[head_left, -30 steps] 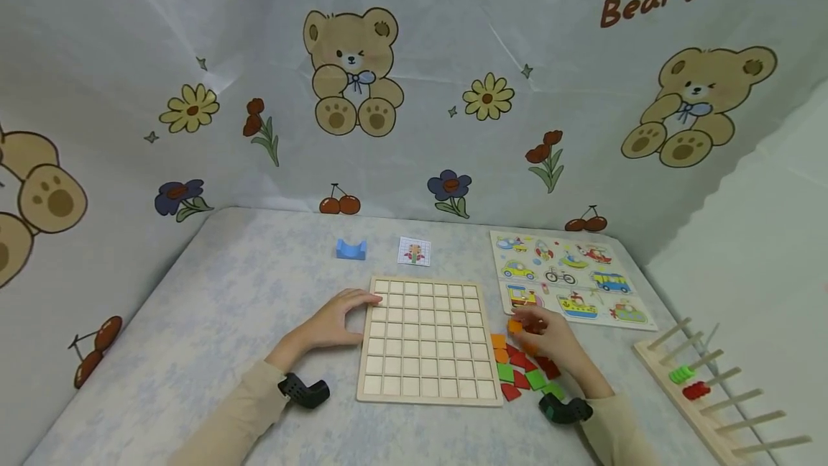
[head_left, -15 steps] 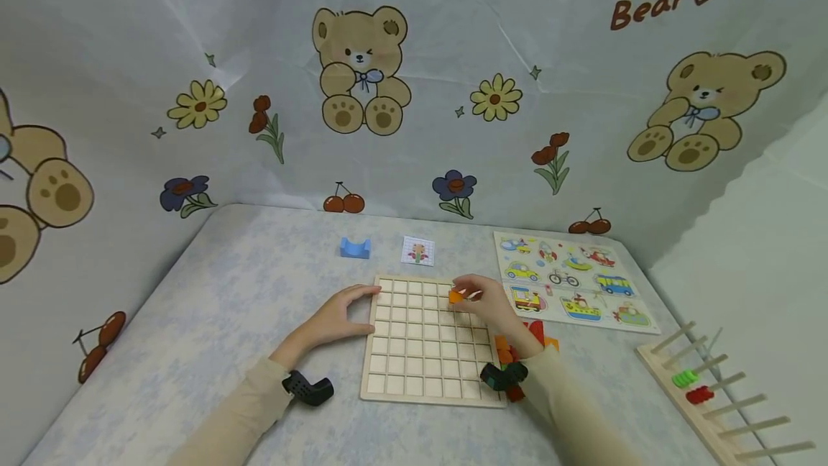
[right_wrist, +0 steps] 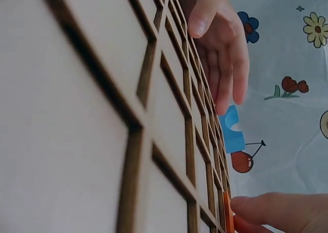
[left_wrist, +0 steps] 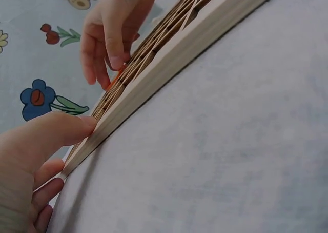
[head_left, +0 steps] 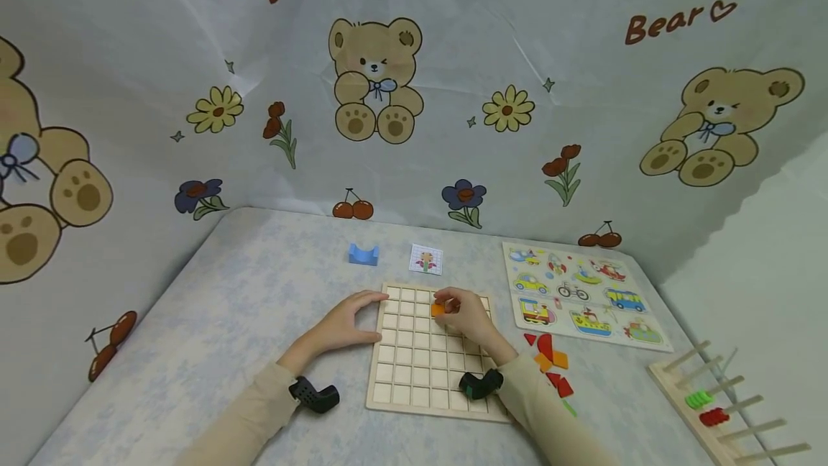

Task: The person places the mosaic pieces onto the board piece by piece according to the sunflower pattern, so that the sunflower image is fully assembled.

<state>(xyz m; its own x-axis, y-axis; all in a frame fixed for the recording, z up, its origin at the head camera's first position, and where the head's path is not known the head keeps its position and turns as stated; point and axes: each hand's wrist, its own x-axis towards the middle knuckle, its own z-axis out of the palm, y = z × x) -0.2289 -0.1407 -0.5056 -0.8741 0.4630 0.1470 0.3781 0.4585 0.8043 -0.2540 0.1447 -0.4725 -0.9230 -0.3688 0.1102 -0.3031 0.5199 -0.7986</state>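
Note:
A wooden grid board [head_left: 400, 372] lies in front of me. My left hand [head_left: 343, 323] rests at its left edge, thumb and fingertips touching the rim with the fingers spread apart; the left wrist view shows the thumb [left_wrist: 77, 130] on the frame. Over the upper middle of the grid, my right hand [head_left: 467, 315] pinches an orange square tile [head_left: 438, 310] between thumb and fingertips. The tile's thin edge [right_wrist: 227, 210] appears in the right wrist view, at the cells. Whether it sits fully inside a cell I cannot tell.
Loose red, orange and green tiles [head_left: 560, 359] lie right of the board, partly hidden by the right sleeve. Behind stand a blue block [head_left: 364, 254] and a pattern card [head_left: 425, 259]. A vehicle puzzle board [head_left: 585, 293] and a wooden peg rack [head_left: 688, 408] are at the right.
My right hand has moved left from the loose tiles to the board's upper middle, carrying an orange tile. The left hand stays at the board's left edge. The head view has shifted slightly.

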